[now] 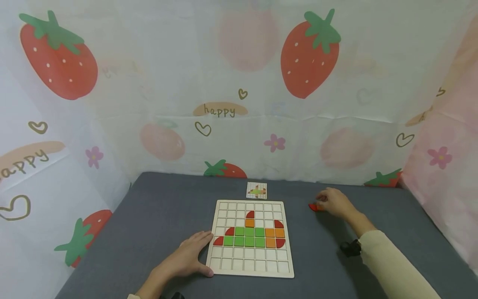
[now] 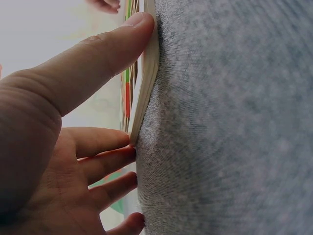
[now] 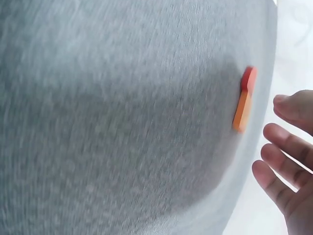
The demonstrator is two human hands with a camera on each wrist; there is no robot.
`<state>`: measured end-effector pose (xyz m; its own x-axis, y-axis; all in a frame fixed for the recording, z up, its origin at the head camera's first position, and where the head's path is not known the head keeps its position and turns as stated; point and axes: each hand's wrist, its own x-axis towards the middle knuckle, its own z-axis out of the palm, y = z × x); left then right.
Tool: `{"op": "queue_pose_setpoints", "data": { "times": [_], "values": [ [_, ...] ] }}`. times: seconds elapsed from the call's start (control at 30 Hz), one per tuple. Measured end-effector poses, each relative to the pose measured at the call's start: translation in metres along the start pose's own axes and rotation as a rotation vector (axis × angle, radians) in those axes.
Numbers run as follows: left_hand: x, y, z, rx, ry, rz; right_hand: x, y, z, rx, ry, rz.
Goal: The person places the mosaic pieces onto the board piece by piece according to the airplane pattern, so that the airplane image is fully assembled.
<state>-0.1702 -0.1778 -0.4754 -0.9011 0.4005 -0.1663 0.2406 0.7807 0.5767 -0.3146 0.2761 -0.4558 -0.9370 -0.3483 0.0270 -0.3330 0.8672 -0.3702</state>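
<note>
A square wooden grid board (image 1: 254, 261) lies on the table, with green squares (image 1: 249, 236), orange squares (image 1: 275, 232) and red quarter-round pieces (image 1: 218, 241) set in its cells. My left hand (image 1: 188, 255) rests at the board's left side; in the left wrist view the thumb (image 2: 115, 46) lies on the rim and the index fingertip touches the edge. Over to the right, my right hand (image 1: 334, 202) hovers above a red piece (image 3: 249, 78) and an orange piece (image 3: 242, 112) lying end to end on the cloth. Its fingers are loosely bent, with nothing seen between them.
A small pattern card (image 1: 256, 190) lies just behind the board. Grey cloth (image 1: 179, 199) covers the table. A white curtain (image 1: 168, 83) printed with strawberries hangs behind the far edge and along both sides.
</note>
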Motion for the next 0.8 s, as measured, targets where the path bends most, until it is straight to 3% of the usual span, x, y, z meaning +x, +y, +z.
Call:
{"op": "queue_pose_setpoints", "data": {
  "times": [0.4,0.8],
  "values": [
    [0.000,0.001,0.000,0.003,0.005,0.008,-0.003,0.014,-0.004,0.043,-0.068,0.068],
    [-0.001,0.000,0.001,0.010,0.012,0.006,-0.007,0.015,0.007,0.061,-0.057,0.047]
  ]
}}
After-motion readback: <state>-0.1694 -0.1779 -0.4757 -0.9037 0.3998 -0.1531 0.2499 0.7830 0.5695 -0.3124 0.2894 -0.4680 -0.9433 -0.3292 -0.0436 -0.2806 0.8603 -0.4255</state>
